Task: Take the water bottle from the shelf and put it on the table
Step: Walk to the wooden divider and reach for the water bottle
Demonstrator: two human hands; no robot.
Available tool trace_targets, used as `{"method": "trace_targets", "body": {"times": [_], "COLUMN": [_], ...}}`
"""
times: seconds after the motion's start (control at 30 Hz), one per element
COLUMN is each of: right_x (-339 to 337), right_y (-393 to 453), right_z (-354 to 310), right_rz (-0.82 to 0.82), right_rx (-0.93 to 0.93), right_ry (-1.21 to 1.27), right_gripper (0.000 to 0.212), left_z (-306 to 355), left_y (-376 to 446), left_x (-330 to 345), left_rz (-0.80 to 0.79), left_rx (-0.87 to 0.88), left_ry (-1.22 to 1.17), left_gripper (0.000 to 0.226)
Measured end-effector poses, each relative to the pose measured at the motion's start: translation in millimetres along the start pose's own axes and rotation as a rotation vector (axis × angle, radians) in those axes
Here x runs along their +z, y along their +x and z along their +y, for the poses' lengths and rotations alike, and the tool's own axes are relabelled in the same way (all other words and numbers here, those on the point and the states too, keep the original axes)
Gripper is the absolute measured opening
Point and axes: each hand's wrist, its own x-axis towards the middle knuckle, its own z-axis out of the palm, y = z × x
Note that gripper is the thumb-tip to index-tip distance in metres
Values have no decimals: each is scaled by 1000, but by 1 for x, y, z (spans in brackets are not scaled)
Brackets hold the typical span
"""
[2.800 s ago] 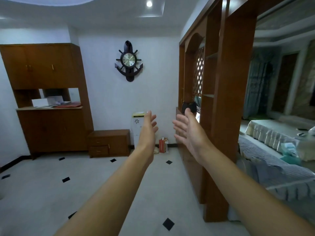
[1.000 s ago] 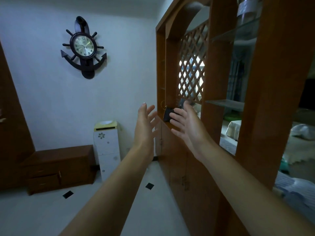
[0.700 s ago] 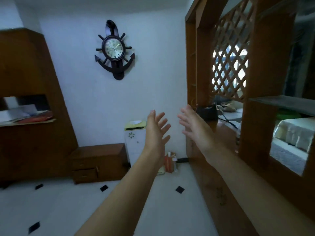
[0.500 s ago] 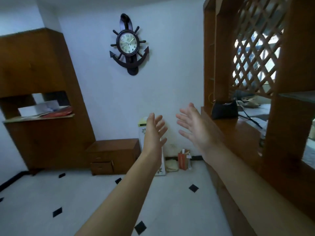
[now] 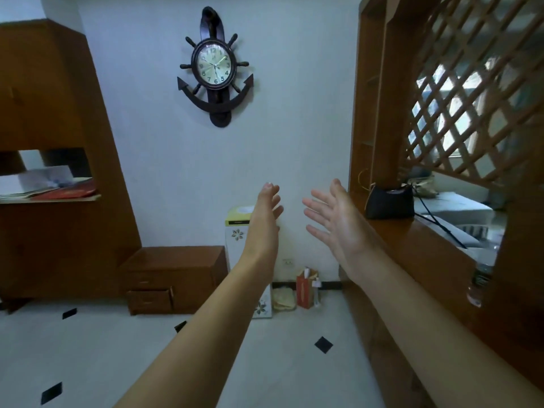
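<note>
Since half a second ago my view has swung left and down a little, so the black handbag (image 5: 389, 203) on the wooden ledge (image 5: 424, 245) now sits closer to the right edge of my picture.

From the head camera, both arms reach forward over the tiled floor (image 5: 88, 348). My left hand (image 5: 265, 222) has its fingers loosely spread and grips nothing; my right hand (image 5: 338, 222) is the same, palm turned inward, fingers apart. What looks like the water bottle (image 5: 478, 285), blurred and half hidden by a wooden post (image 5: 521, 260), stands on the ledge well to the right of my right hand and lower in the picture, nearer my forearm. Neither hand touches it. The anchor clock (image 5: 215, 72) hangs on the wall above the hands.
</note>
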Motion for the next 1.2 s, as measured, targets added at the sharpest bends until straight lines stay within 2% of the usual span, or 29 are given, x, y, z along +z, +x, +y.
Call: {"method": "trace_targets", "body": {"times": [0.37, 0.73, 1.03, 1.2], "right_x": [-9, -85, -151, -187], "right_y": [104, 213, 301, 321], "right_z": [40, 72, 66, 56], "right_rz": [154, 225, 246, 328], "right_rx": [0, 42, -5, -45], "right_ry": [-69, -29, -23, -79], "right_gripper": [62, 63, 66, 66], "left_z": [-50, -106, -126, -134], "left_y": [127, 227, 298, 329], "left_x": [12, 81, 146, 186], "left_rz": [-121, -181, -218, -318], "left_rx": [-67, -119, -67, -56], "left_ry": [-22, 36, 42, 0], "left_gripper": [58, 58, 58, 57]}}
